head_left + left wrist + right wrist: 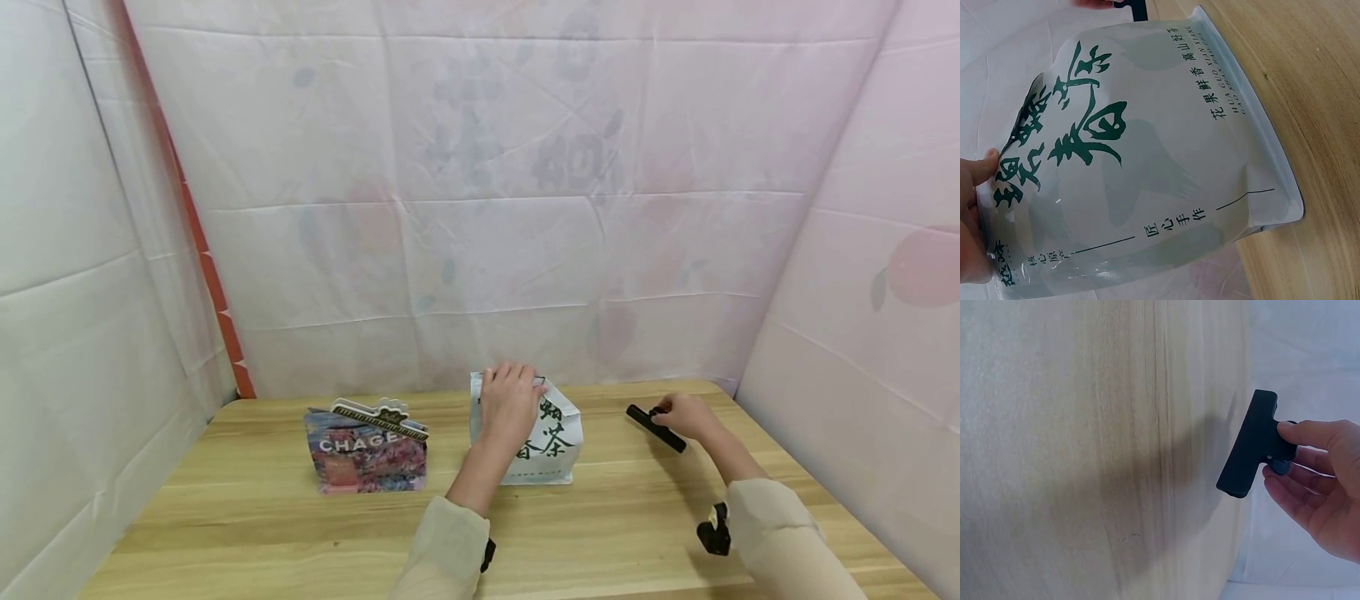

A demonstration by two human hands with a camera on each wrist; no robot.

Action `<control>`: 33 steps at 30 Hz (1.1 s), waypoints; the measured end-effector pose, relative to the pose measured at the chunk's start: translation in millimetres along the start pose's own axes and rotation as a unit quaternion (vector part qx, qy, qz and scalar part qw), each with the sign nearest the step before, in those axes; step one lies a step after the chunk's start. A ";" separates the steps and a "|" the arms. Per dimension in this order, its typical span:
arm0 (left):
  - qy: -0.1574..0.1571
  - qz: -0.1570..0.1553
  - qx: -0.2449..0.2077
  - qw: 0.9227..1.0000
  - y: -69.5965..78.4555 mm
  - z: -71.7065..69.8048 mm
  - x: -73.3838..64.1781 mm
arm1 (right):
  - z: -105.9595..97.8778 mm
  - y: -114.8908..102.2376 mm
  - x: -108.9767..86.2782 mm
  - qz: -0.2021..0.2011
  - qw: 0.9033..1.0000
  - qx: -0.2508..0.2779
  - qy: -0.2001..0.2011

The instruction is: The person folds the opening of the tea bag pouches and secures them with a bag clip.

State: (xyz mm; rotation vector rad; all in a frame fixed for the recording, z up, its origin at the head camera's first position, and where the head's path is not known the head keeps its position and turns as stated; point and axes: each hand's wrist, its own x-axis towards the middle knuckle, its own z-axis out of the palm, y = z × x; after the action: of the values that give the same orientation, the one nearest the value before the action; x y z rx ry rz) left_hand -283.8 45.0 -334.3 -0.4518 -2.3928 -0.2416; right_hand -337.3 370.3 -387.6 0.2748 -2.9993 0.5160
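A white tea bag [560, 467] with green Chinese lettering stands upright on the wooden table. My left hand [508, 408] grips its top edge from above, and in the left wrist view the thumb [986, 164] lies against the folded top. To the right, my right hand [688, 417] pinches a black bag clip [654, 427] by its handles, held above the table. The right wrist view has the clip [1249, 444] with its long bar pointing away from the fingers and its jaws closed.
Left of the tea bag, a colourful pouch [352, 467] marked with white letters stands with a decorated clip [382, 417] across its top. A white printed cloth [480, 250] hangs behind the wooden table [262, 517] and along both sides.
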 end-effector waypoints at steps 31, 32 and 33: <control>-0.007 -0.002 -0.007 1.000 0.0 -1.6 -1.8 | -14.6 -54.5 -24.0 -0.064 0.994 0.049 0.081; -0.007 -0.003 -0.007 1.000 0.0 -1.5 -1.8 | -15.1 -56.8 -25.2 -0.064 0.993 0.050 0.083; -0.007 -0.003 -0.007 1.000 -0.1 -1.3 -1.8 | -15.8 -58.9 -26.2 -0.064 0.993 0.054 0.084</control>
State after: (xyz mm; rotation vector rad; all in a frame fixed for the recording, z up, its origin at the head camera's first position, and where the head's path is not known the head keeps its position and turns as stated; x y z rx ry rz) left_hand -281.8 44.0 -334.5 -0.4540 -2.4087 -0.2592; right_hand -299.5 325.3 -356.7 0.4084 -2.7749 0.6528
